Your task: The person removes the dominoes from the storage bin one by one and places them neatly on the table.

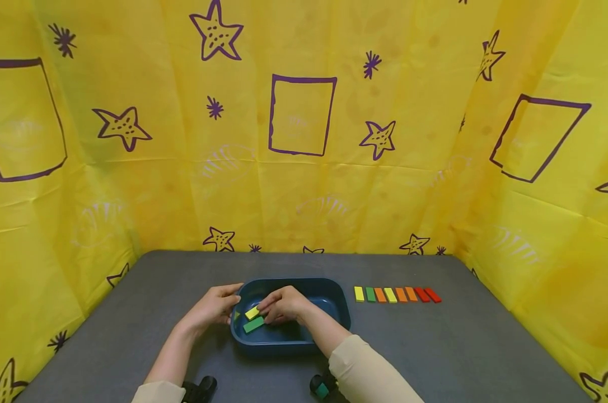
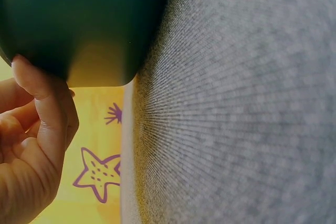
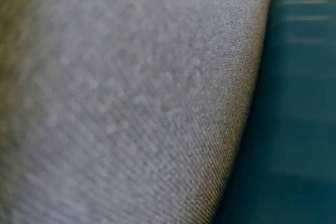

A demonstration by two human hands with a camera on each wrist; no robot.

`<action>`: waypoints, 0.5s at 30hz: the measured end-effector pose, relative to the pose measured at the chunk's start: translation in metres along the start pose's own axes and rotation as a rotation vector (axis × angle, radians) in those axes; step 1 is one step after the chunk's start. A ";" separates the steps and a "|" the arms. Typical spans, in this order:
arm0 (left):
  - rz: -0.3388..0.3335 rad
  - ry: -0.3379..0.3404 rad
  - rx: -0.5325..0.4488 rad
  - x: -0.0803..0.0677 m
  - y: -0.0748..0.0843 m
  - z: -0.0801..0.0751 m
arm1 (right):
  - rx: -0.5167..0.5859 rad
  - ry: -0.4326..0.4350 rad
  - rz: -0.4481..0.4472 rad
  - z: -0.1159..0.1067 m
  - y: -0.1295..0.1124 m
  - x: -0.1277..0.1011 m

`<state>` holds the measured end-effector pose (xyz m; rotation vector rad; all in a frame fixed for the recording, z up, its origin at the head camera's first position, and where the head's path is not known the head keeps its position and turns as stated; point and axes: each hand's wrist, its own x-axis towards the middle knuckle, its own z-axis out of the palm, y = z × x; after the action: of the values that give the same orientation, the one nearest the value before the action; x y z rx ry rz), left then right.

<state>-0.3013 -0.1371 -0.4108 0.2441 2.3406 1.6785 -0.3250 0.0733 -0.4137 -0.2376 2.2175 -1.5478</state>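
A dark teal plastic bin (image 1: 294, 348) stands on the table. My left hand (image 1: 215, 307) holds its left end, thumb over the rim and fingers outside; in the left wrist view the fingers (image 2: 50, 114) are bent against the wall. My right hand (image 1: 286, 305) reaches into the bin with fingers bent down. Its fingertips are right at a yellow block (image 1: 252, 313) and a green block (image 1: 253, 324) in the left part; I cannot tell whether it pinches one. The right wrist view shows only the bin's outer wall (image 3: 304, 114) and tabletop.
To the right of the bin, several flat blocks (image 1: 390, 295) in yellow, green, orange and red lie in a row on the grey table (image 1: 415, 347). A yellow patterned curtain (image 1: 304, 196) encloses the back and sides. Black wrist devices (image 1: 207, 385) show near the front.
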 end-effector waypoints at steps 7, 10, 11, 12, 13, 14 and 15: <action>0.016 -0.030 -0.007 0.002 -0.002 -0.002 | -0.075 -0.044 -0.006 0.001 0.004 0.004; 0.019 -0.029 -0.005 0.002 -0.001 -0.002 | -0.100 -0.045 -0.015 0.002 0.005 0.004; 0.021 -0.030 -0.005 0.002 -0.001 -0.002 | -0.112 -0.037 -0.021 0.003 0.005 0.003; 0.023 -0.032 -0.004 0.002 -0.001 -0.002 | -0.121 -0.025 -0.026 0.004 0.005 0.002; 0.023 -0.031 -0.005 0.002 -0.001 -0.002 | -0.136 -0.014 -0.033 0.004 0.005 0.002; 0.025 -0.032 -0.005 0.002 -0.001 -0.002 | -0.147 -0.001 -0.039 0.005 0.005 0.001; 0.027 -0.034 -0.005 0.002 -0.002 -0.002 | -0.158 0.010 -0.049 0.006 0.005 0.000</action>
<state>-0.3035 -0.1391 -0.4117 0.3018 2.3182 1.6792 -0.3224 0.0702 -0.4202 -0.3345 2.3605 -1.4018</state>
